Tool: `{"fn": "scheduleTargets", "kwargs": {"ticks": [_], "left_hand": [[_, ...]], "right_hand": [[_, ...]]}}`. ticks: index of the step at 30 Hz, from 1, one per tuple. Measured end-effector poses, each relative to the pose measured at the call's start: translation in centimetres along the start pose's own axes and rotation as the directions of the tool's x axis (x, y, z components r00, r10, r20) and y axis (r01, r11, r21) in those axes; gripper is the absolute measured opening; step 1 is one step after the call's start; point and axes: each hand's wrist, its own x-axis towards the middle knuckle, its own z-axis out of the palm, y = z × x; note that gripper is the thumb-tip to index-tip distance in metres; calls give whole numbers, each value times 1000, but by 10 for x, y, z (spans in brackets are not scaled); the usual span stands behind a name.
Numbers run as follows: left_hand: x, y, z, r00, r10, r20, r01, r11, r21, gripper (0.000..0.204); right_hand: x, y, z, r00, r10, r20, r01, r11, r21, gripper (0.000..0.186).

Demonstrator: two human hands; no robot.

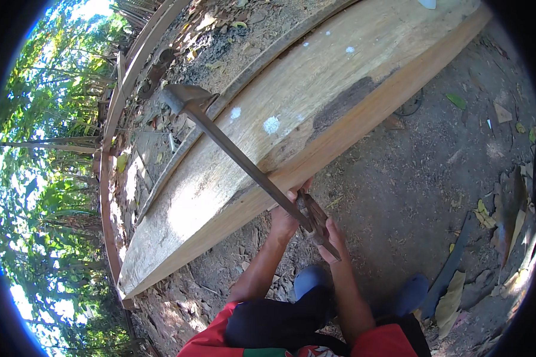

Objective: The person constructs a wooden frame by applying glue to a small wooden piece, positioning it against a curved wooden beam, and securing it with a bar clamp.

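A long-handled adze (235, 153) slants across the picture, its broad dark metal head (187, 97) over the far edge of a pale wooden boat hull (214, 169). My left hand (284, 219) is closed around the near part of the handle, close beside the hull's side. Lower down and to the right, my right hand (333, 239) grips near the handle's butt end. Between both hands sits a dark brown piece (315, 213) against the handle; its kind I cannot make out. White spots and a dark stained patch mark the hull's surface.
Bare earth with wood shavings and dry leaves surrounds the hull. A curved beam (108, 119) runs along the far left, before green trees. My feet in blue-grey shoes (311, 281) stand close by. At right lie a dark board (449, 262) and large dry leaves (451, 303).
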Motion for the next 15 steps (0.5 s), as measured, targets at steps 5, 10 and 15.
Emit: {"fn": "scheduleTargets", "kwargs": {"ticks": [5,10,15], "left_hand": [[-1,-7,-16,996,-90,28,93,986,-139,79],[-1,-1,-18,999,-16,29,20,985,-173,63],[4,-7,-19,979,-187,76,197,967,-162,39]], "right_hand": [[-5,-12,-2,971,175,-161,-188,980,-68,44],[-11,-23,61,842,-535,67,401,537,-742,40],[26,2,47,701,-598,387,359,-172,-917,37]]}}
